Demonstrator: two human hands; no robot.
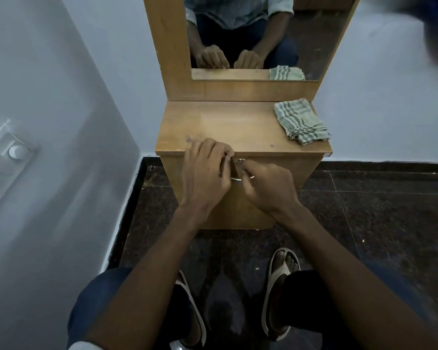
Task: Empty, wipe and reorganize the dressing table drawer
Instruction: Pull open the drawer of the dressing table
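A small wooden dressing table (pixel 240 125) with a mirror (pixel 240 34) stands against the white wall. Its drawer front (pixel 283 170) is closed, with a metal handle (pixel 238 170) at the middle. My left hand (pixel 205 173) curls its fingers over the left part of the handle by the tabletop's front edge. My right hand (pixel 268 185), wearing a ring, grips the handle from the right. A folded green-and-white striped cloth (pixel 301 121) lies on the tabletop's right back corner. The drawer's contents are hidden.
A white wall with a switch plate (pixel 5 160) runs close on the left. The dark speckled floor (pixel 364 210) spreads in front and right. My feet in sandals (pixel 281 286) stand just before the table.
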